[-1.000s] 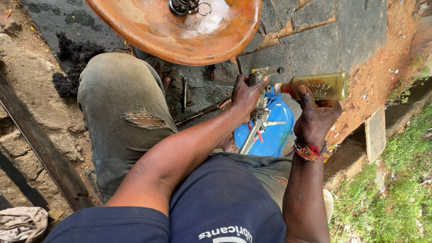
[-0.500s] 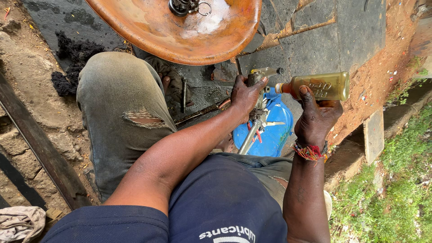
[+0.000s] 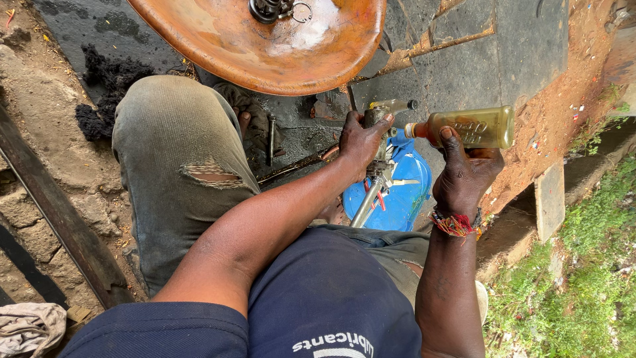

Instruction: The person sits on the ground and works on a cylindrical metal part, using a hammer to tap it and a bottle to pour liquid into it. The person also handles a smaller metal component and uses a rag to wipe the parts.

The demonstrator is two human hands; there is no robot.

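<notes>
My left hand [image 3: 361, 139] grips a greasy metal mechanical part [image 3: 381, 113] with a short pipe end, held above a blue plastic lid [image 3: 397, 192]. My right hand [image 3: 464, 176] holds a small plastic bottle [image 3: 474, 127] of amber oil, lying sideways with its neck pointing at the metal part. A red and yellow thread band sits on my right wrist. Thin metal rods [image 3: 368, 202] hang from the part over the blue lid.
A large orange basin [image 3: 265, 59] holding a dark metal piece [image 3: 268, 10] and whitish liquid stands in front of my knee [image 3: 175, 132]. A bolt [image 3: 271, 139] lies on the oily dark ground. Grass is at the right, a wooden beam [image 3: 59, 212] and a rag [image 3: 30, 328] at the left.
</notes>
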